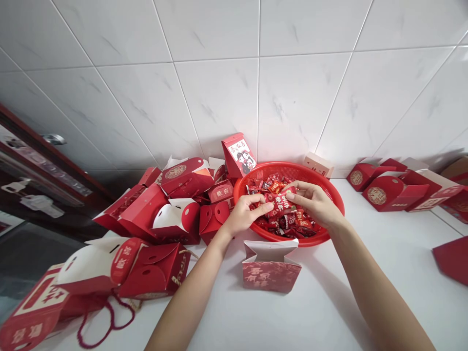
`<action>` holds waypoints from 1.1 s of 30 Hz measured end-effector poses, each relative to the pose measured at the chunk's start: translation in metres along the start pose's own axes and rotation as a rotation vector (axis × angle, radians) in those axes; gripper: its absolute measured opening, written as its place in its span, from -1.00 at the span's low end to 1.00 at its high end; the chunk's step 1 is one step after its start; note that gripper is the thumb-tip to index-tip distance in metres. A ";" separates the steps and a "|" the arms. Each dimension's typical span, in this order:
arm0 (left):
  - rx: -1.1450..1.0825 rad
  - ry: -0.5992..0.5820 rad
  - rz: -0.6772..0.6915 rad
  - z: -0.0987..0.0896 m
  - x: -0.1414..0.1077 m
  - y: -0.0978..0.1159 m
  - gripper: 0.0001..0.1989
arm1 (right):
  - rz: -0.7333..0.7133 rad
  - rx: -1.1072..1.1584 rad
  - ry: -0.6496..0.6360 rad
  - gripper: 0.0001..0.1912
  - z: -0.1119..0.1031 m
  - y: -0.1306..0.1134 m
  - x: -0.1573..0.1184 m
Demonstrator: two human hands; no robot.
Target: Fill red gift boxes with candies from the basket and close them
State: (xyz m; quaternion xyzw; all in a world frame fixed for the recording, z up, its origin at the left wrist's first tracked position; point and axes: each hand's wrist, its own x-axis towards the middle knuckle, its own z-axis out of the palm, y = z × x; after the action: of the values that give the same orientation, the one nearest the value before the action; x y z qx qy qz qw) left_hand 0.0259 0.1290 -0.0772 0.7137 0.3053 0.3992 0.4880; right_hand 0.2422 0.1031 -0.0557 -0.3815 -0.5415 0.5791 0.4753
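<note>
Both forearms reach forward over the white worktop [321, 302], converging above the red plastic basket [336, 209] of wrapped candies. The left hand [244, 213] and right hand [314, 200] pinch opposite ends of one red candy packet [281, 203] between thumb and fingers. An open paper gift box [271, 277] stands just before the basket.

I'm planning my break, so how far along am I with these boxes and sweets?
Apparently partway. The red box with two round holes looks closed; its contents can't be seen. Your left hand and right hand hold a red packet. Left to do, probably: the front box stands open, and many sweets lie in the basket.
</note>
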 end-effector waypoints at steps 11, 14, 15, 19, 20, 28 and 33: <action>0.060 0.094 0.011 0.005 0.001 0.001 -0.64 | -0.058 -0.232 -0.004 -0.58 0.000 -0.004 -0.005; 0.045 0.131 -0.009 0.005 0.002 -0.001 -0.66 | -0.071 -0.244 0.008 -0.58 0.000 -0.004 -0.004; 0.027 0.143 -0.018 0.004 0.002 -0.002 -0.67 | -0.077 -0.241 0.016 -0.59 -0.001 -0.004 -0.004; -0.049 0.151 -0.047 0.002 0.003 -0.003 -0.72 | -0.090 -0.223 0.106 -0.62 -0.004 -0.001 -0.003; -0.052 0.145 -0.050 0.001 0.003 -0.003 -0.72 | -0.091 -0.219 0.147 -0.62 -0.005 -0.001 -0.003; -0.055 0.146 0.018 0.001 0.004 -0.011 -0.66 | -0.046 -0.246 0.268 -0.59 -0.007 -0.002 -0.005; -0.071 0.171 0.037 0.001 0.004 -0.015 -0.52 | -0.044 -0.276 0.243 -0.61 -0.006 -0.002 -0.004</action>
State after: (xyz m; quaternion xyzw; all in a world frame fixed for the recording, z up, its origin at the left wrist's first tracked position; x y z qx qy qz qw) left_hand 0.0285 0.1371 -0.0907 0.6648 0.3181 0.4781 0.4777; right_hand 0.2490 0.1005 -0.0550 -0.4983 -0.5628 0.4384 0.4927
